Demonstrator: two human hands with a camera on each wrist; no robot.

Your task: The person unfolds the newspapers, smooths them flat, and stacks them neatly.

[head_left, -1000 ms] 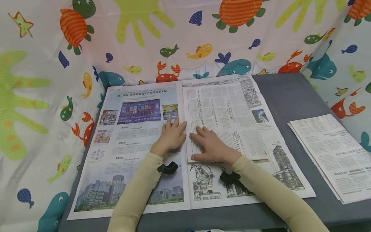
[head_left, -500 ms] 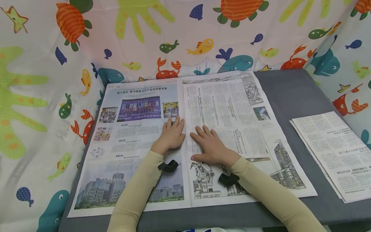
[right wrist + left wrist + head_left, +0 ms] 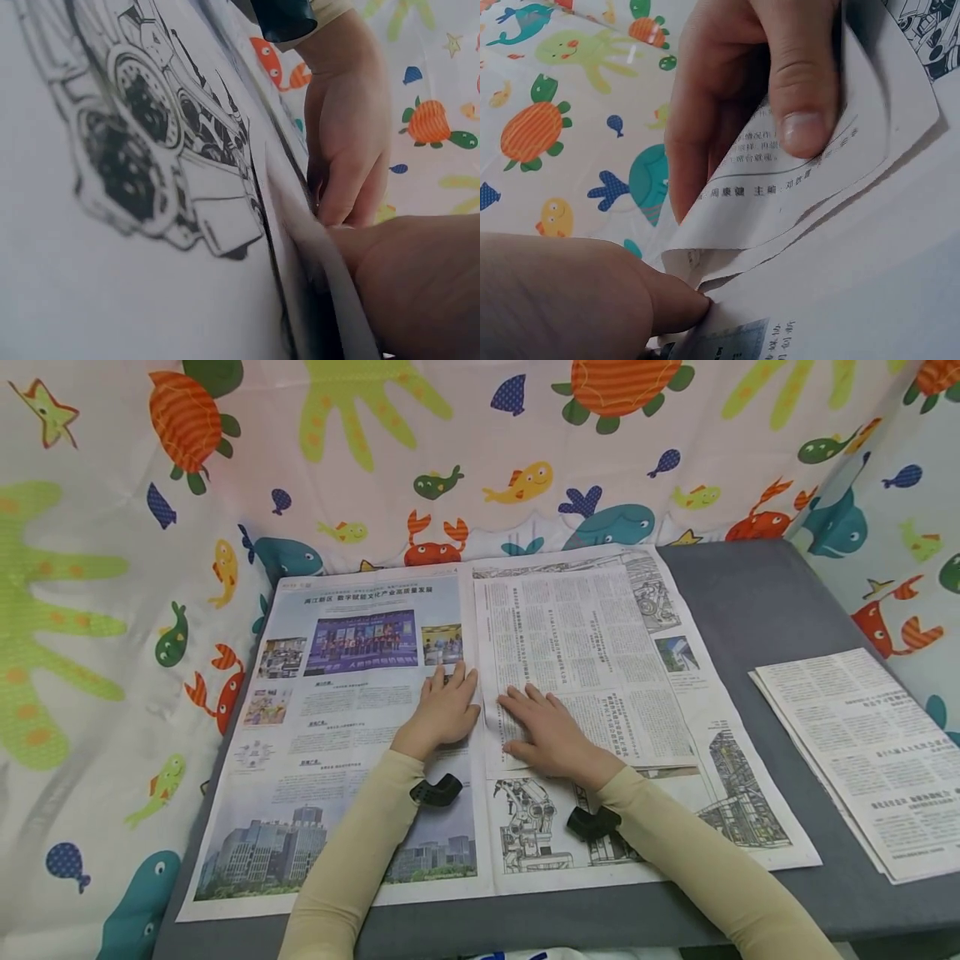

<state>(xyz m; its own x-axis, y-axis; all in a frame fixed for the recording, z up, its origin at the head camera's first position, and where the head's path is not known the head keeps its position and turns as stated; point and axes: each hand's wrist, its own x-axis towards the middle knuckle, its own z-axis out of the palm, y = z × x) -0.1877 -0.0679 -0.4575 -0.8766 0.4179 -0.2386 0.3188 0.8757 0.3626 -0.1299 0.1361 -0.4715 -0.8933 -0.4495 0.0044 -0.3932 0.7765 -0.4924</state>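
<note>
A large newspaper spread [image 3: 360,718] lies opened on the table, with a smaller newspaper [image 3: 577,635] on its right-hand page. My left hand [image 3: 442,710] rests on the spread beside the centre fold, fingers straight; in the left wrist view its thumb [image 3: 675,300] is right at the paper edges. On the left edge of the smaller newspaper is my right hand [image 3: 551,735]. The left wrist view shows the right thumb [image 3: 804,131] against a raised printed sheet [image 3: 742,202], with fingers on the other side of its edge. Several paper layers curl there.
A stack of folded newspapers [image 3: 862,760] lies on the right of the grey table [image 3: 750,602]. A curtain [image 3: 360,518] printed with sea animals closes off the back and both sides. Each wrist wears a black strap piece [image 3: 437,791].
My right fingers and thumb have drawn slightly to the right, and the left edge of the smaller newspaper looks bent up. The left hand stays almost where it was. The head view has shifted a little.
</note>
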